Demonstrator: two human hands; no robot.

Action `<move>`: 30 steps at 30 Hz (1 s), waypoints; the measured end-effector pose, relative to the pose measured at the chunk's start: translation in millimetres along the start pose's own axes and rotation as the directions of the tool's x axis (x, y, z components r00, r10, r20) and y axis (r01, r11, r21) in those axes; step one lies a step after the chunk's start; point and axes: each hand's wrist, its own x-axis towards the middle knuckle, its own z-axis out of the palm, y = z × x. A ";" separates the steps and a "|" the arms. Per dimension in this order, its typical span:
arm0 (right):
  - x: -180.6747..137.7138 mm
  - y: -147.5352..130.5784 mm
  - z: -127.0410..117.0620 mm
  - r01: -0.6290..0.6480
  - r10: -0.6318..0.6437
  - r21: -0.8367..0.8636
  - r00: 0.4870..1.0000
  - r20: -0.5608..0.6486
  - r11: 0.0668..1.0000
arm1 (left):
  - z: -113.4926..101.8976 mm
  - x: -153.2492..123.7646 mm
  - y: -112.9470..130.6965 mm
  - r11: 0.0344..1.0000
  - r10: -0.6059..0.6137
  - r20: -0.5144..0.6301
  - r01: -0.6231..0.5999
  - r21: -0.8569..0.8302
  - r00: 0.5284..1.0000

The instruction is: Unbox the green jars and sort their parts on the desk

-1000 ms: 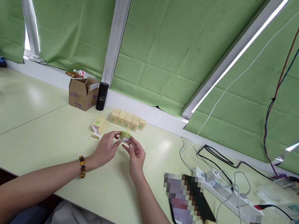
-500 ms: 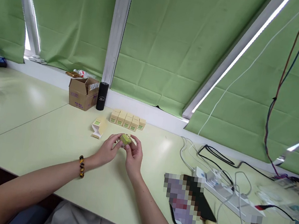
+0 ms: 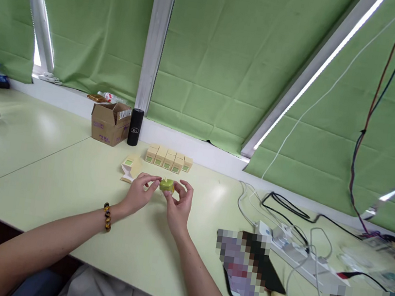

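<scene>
In the head view, the small green-topped item [image 3: 166, 185] is held above the tabletop [image 3: 67, 183], between its front edge and the row of small boxes [image 3: 168, 158] along its back edge. The right hand [image 3: 179, 209] grips it between thumb and fingers; the left hand [image 3: 139, 194] has thumb and forefinger narrowed at its left side, whether touching I cannot tell. The hold looks fingertip-light, so a push from the left hand could tip it out onto the tabletop; the pale prongs on top look thin enough to bend if pinched. Its green top faces up, the prongs leaning toward the back-left corner. It looks squat, but its long axis is unclear.
</scene>
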 end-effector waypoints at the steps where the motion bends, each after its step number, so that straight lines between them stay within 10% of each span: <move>1: -1.0 1.4 0.1 0.017 -0.016 -0.037 1.000 0.007 0.999 | 0.0 0.7 0.4 1.000 -0.004 -0.011 0.004 0.001 1.000; 14: 1.7 24.6 -6.7 0.479 -0.445 -0.398 0.877 0.182 0.782 | 3.0 3.4 -1.5 0.985 -0.133 -0.019 0.130 -0.112 0.991; 30: 5.2 15.7 -11.9 0.535 -0.546 -0.481 0.827 0.132 0.695 | 0.5 17.9 -21.5 0.835 -0.401 -0.119 0.309 -0.455 0.908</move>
